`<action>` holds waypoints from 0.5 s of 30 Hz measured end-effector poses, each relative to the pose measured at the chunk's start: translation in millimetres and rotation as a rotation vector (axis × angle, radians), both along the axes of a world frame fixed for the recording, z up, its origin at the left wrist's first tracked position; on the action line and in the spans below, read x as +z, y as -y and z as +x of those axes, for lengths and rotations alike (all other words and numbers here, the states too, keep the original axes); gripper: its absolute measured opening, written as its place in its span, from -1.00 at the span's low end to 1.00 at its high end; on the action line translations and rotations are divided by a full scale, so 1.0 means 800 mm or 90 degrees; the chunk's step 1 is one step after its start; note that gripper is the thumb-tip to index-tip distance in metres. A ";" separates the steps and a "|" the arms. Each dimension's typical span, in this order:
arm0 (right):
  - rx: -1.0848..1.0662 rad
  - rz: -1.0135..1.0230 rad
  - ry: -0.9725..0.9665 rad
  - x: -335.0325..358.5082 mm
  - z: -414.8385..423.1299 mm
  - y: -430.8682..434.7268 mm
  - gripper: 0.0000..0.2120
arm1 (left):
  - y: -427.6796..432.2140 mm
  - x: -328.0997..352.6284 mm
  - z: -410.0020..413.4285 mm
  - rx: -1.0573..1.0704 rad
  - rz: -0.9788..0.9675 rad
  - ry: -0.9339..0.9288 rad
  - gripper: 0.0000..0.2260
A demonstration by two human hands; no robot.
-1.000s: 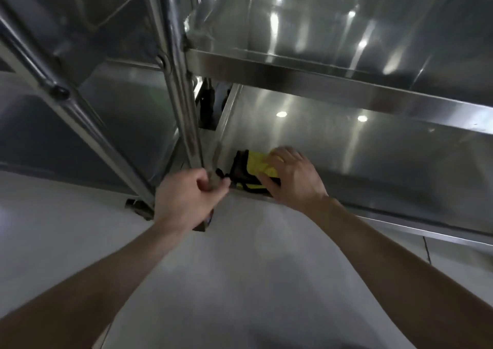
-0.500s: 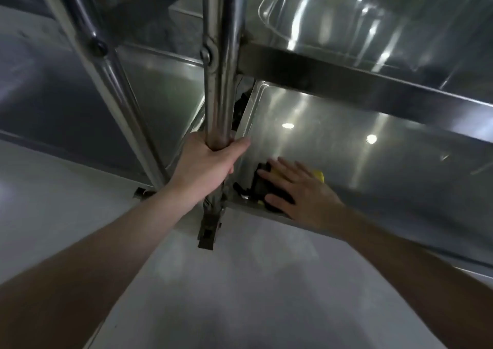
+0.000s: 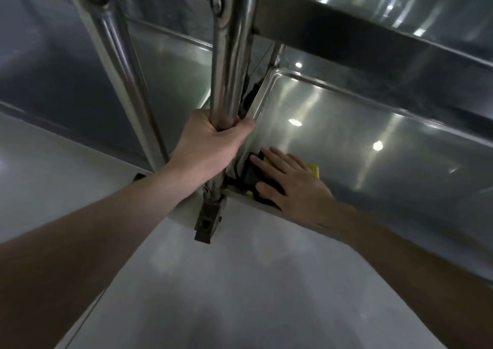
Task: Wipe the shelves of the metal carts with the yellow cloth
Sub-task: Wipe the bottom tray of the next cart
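Hands working at the lowest level of a shiny metal cart, seen from above. At the centre of the frame, the left hand (image 3: 210,148) wraps its fingers and thumb firmly round the cart's upright post (image 3: 229,68). A second ago it was gripping lower down, near the foot of the post; over the last half second it has kept this higher hold.

Just right of centre, the right hand (image 3: 293,186) lies flat with its fingers (image 3: 277,160) straight and slightly spread. It presses the yellow cloth (image 3: 313,169) onto the bottom shelf (image 3: 373,148), in the shelf's near left corner beside the post. The cloth is mostly hidden: a strip of yellow shows past the knuckles, and a dark part shows under the fingertips. A second ago more yellow could be seen. Hand and cloth have stayed in that corner.

The dark edge of an upper shelf (image 3: 346,36) crosses the upper right. A caster (image 3: 206,223) sits below the post on the pale floor (image 3: 240,282). A second cart (image 3: 117,55) stands at the upper left.
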State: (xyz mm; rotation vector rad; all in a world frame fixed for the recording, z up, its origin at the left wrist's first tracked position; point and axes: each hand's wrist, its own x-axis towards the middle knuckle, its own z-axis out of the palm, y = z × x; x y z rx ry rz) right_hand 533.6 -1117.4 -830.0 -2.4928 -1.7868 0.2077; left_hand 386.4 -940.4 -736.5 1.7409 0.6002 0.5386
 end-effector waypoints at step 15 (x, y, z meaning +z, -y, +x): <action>0.048 0.031 0.016 -0.007 0.028 -0.031 -0.42 | 0.013 0.000 0.012 0.050 -0.012 -0.012 -0.60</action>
